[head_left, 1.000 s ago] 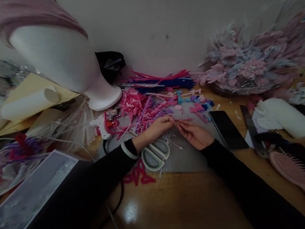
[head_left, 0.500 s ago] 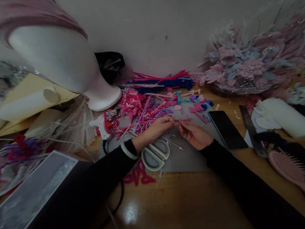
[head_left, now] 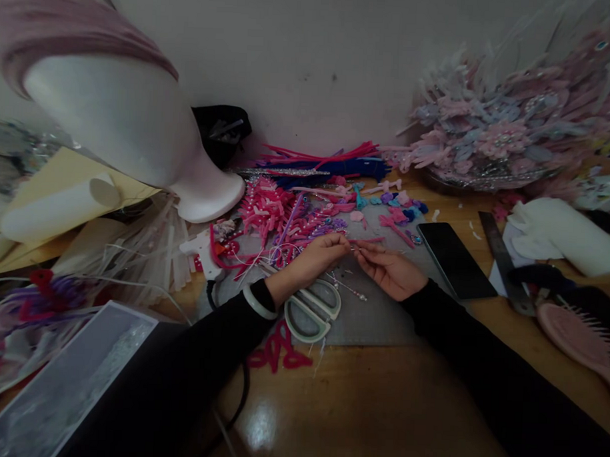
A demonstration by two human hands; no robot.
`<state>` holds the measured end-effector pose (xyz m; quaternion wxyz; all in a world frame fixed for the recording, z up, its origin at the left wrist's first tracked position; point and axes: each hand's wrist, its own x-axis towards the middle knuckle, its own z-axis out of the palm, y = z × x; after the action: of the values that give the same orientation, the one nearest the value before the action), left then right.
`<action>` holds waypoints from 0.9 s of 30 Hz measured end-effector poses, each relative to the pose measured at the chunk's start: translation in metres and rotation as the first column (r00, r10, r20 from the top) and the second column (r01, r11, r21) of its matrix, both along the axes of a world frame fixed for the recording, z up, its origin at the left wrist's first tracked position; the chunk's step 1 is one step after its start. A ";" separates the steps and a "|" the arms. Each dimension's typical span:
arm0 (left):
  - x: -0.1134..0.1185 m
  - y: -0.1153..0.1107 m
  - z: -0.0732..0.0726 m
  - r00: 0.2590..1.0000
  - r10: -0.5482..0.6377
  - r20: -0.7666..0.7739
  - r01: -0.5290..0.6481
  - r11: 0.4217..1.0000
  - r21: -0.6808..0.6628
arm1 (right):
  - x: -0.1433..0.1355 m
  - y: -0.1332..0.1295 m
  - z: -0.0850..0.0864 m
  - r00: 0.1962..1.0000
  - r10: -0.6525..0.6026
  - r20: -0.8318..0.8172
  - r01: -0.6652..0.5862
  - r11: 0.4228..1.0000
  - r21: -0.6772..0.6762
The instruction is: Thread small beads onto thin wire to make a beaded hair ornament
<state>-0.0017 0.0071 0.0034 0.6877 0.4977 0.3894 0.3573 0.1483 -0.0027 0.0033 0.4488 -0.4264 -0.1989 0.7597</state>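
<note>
My left hand (head_left: 324, 256) and my right hand (head_left: 386, 268) meet fingertip to fingertip above the grey mat (head_left: 376, 324). Both are closed in a pinch, and whatever sits between the fingers is too small to make out. Below my left wrist lie scissors (head_left: 306, 332) with pale handles, their blades partly hidden by the arm. A string of beads (head_left: 350, 288) rests on the mat under the hands. Just beyond the fingers is a heap of pink fuzzy-stem pieces (head_left: 268, 210). Looped dark pink fuzzy stems (head_left: 280, 354) lie at the mat's front edge.
On the left stand a white mannequin head (head_left: 113, 115), a white glue gun (head_left: 204, 251) and a box (head_left: 80, 374). To the right are a phone (head_left: 456, 260), a metal ruler (head_left: 506, 262) and a pink hairbrush (head_left: 576, 334). Pink flower decorations (head_left: 503, 139) fill the back right.
My hands keep their pinch at nearly the same spot, the fingertips a touch closer together. The whole view has shifted very slightly.
</note>
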 end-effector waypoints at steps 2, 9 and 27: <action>0.000 0.000 0.001 1.000 0.005 0.001 -0.005 1.000 0.003 | 0.000 0.000 0.001 1.000 0.001 0.000 -0.001 1.000 -0.007; 0.001 0.000 0.000 1.000 0.010 0.004 -0.010 1.000 0.013 | 0.000 0.000 0.001 1.000 0.002 -0.011 -0.002 1.000 -0.004; 0.002 0.000 0.000 1.000 0.015 0.007 -0.015 1.000 0.007 | 0.001 0.002 -0.003 1.000 0.023 -0.003 -0.023 0.999 0.024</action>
<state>-0.0001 0.0072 0.0029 0.6845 0.4962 0.3895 0.3654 0.1493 -0.0003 0.0001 0.4454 -0.4175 -0.2123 0.7630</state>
